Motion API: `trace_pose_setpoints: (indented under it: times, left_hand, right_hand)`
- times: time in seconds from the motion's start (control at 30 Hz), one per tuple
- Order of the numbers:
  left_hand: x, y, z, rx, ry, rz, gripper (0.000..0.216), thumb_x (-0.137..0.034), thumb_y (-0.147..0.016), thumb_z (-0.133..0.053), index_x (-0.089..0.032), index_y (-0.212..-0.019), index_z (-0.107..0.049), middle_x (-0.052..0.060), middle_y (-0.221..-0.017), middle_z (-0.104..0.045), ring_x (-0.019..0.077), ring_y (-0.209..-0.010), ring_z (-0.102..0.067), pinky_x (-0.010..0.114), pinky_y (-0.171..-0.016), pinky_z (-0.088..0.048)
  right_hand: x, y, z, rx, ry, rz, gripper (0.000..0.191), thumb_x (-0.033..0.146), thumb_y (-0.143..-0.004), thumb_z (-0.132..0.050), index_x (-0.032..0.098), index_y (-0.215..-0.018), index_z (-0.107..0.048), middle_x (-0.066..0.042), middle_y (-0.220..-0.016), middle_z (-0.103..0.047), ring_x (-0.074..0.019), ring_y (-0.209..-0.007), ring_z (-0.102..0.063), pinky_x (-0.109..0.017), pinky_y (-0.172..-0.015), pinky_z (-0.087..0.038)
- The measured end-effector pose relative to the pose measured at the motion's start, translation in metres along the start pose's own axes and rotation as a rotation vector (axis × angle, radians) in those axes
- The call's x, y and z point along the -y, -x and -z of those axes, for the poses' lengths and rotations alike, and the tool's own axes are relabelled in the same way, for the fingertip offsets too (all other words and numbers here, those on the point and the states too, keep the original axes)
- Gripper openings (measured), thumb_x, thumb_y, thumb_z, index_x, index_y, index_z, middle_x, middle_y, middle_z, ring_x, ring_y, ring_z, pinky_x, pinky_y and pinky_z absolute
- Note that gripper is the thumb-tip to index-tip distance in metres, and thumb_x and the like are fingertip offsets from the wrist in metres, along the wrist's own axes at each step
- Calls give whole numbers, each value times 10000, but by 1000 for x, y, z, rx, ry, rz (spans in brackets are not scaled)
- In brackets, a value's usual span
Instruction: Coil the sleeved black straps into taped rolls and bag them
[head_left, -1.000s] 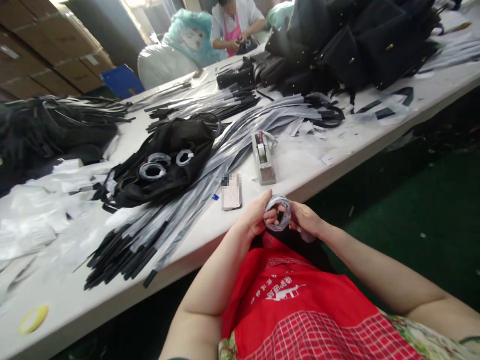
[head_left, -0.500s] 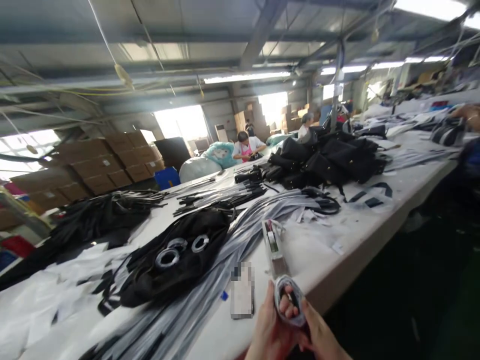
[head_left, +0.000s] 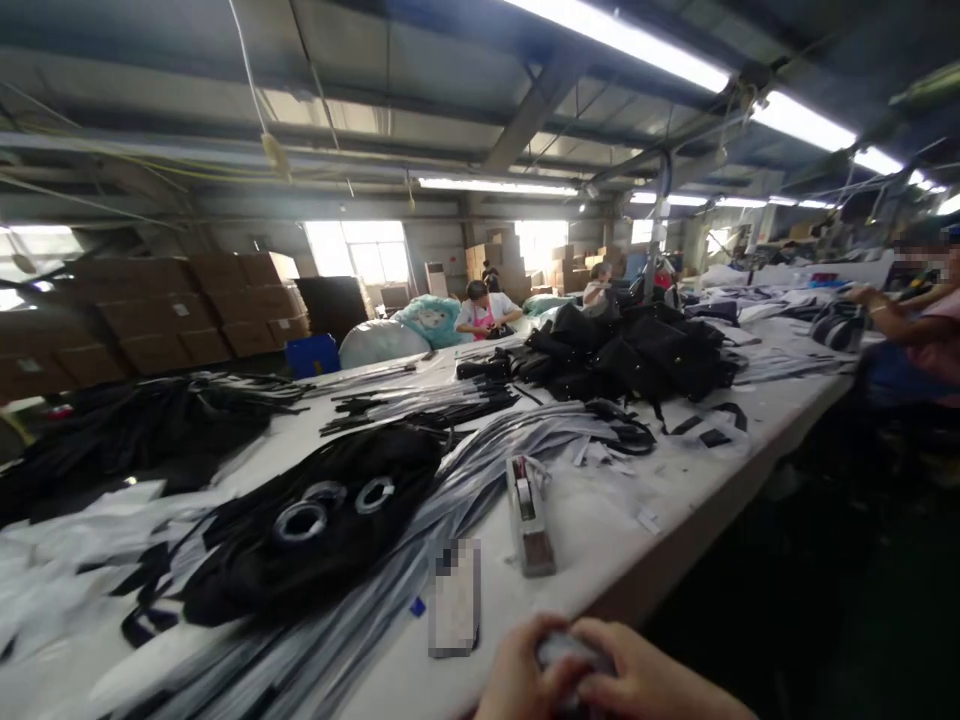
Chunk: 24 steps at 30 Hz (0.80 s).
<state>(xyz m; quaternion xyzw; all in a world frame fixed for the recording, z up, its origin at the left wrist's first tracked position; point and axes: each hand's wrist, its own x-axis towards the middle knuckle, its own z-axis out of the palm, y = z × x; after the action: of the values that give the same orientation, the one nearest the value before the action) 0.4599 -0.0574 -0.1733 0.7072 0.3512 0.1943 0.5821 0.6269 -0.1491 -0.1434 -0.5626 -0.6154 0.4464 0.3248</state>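
Note:
At the bottom of the view, my left hand [head_left: 521, 672] and my right hand [head_left: 637, 668] are both closed around a grey plastic-wrapped coil [head_left: 571, 650]. Fingers from both sides cover most of it, and its lower part is out of sight. Just beyond my hands, a tape dispenser [head_left: 531, 520] sits on the white table [head_left: 600, 520]. Left of it lies a phone-shaped object [head_left: 454, 600], blurred out in the picture. Similar wrapped rings [head_left: 300, 521] rest on a black fabric bag [head_left: 360, 550] farther left.
Long plastic-sleeved strips [head_left: 420, 540] run across the table. Black bags [head_left: 637, 350] are heaped beyond. White sheets [head_left: 67, 570] cover the left side. A person [head_left: 484, 315] works across the table, and another person's arm [head_left: 900, 315] reaches in at right.
The coil has turned from an open ring facing me to being mostly covered by my fingers. My hands sit lower in view, and the camera has tilted and shifted.

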Motion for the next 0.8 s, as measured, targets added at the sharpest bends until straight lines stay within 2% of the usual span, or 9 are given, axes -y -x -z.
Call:
trace_pose_setpoints:
  times: [0.07,0.17,0.27,0.3,0.37,0.47,0.53,0.67,0.8]
  left_hand:
    - [-14,4,-5,-196,251,14,479,-464,-733,-680,-139,-1085,-675,56,-816,-693,192,-741,-609,290,-705,-485]
    - [-17,3,-18,-397,605,71,604,-627,-720,-675,-144,-1081,-635,-38,-593,-545,114,-523,-473,230,-531,-400]
    - [-8,7,-31,-514,746,50,582,-702,-766,-592,-146,-937,-613,-22,-651,-566,107,-563,-492,227,-565,-424]
    - [-5,11,-33,-512,731,40,568,-700,-805,-543,-146,-909,-608,3,-703,-601,123,-614,-533,244,-614,-457]
    - [-4,23,-32,-435,576,26,543,-654,-888,-437,-146,-906,-628,50,-804,-659,169,-740,-602,295,-730,-502]
    - [-4,47,-28,-151,151,-58,432,-519,-939,-435,-173,-1064,-661,80,-992,-707,220,-939,-637,357,-898,-495]
    - [-2,64,-31,8,-63,-105,373,-426,-937,-482,-205,-1207,-612,83,-1130,-695,233,-1028,-632,380,-964,-477]
    - [17,98,-42,-13,-116,-31,392,-353,-942,-478,-189,-1293,-531,104,-1158,-682,226,-976,-652,375,-906,-514]
    - [37,122,-36,-105,-20,-24,324,-351,-976,-401,-178,-1102,-644,84,-1025,-699,193,-930,-645,325,-878,-508]
  right_hand:
    - [-2,-2,-7,-15,-67,-4,411,447,-809,-658,175,-1116,-641,-29,-909,-685,-153,-708,-588,-233,-614,-462]
    - [-13,-11,-22,-112,-185,-78,521,615,-857,-538,151,-1089,-585,23,-645,-582,-105,-488,-479,-225,-479,-399]
    - [-20,-14,-24,-202,-201,-136,584,693,-869,-446,144,-1028,-563,54,-538,-493,-112,-455,-474,-230,-469,-389]
    - [-18,-13,-19,-157,-164,-146,587,694,-871,-445,141,-1028,-564,41,-568,-519,-113,-471,-492,-230,-476,-396]
    - [-11,-9,-1,99,-49,-164,566,670,-866,-493,139,-1039,-584,-1,-693,-601,-114,-525,-531,-225,-495,-416]
    - [1,-3,21,543,139,-208,513,610,-858,-563,137,-1043,-634,-27,-784,-649,-119,-563,-549,-215,-501,-414]
    - [2,0,21,708,200,-198,477,576,-855,-585,131,-1005,-674,-25,-756,-655,-124,-582,-552,-213,-526,-410]
    - [-11,8,-8,756,123,-185,459,555,-818,-641,122,-956,-704,-33,-803,-675,-146,-687,-573,-216,-614,-426]
    - [-25,22,-38,655,0,-237,536,582,-797,-653,119,-1065,-677,-50,-926,-676,-190,-819,-591,-248,-714,-453]
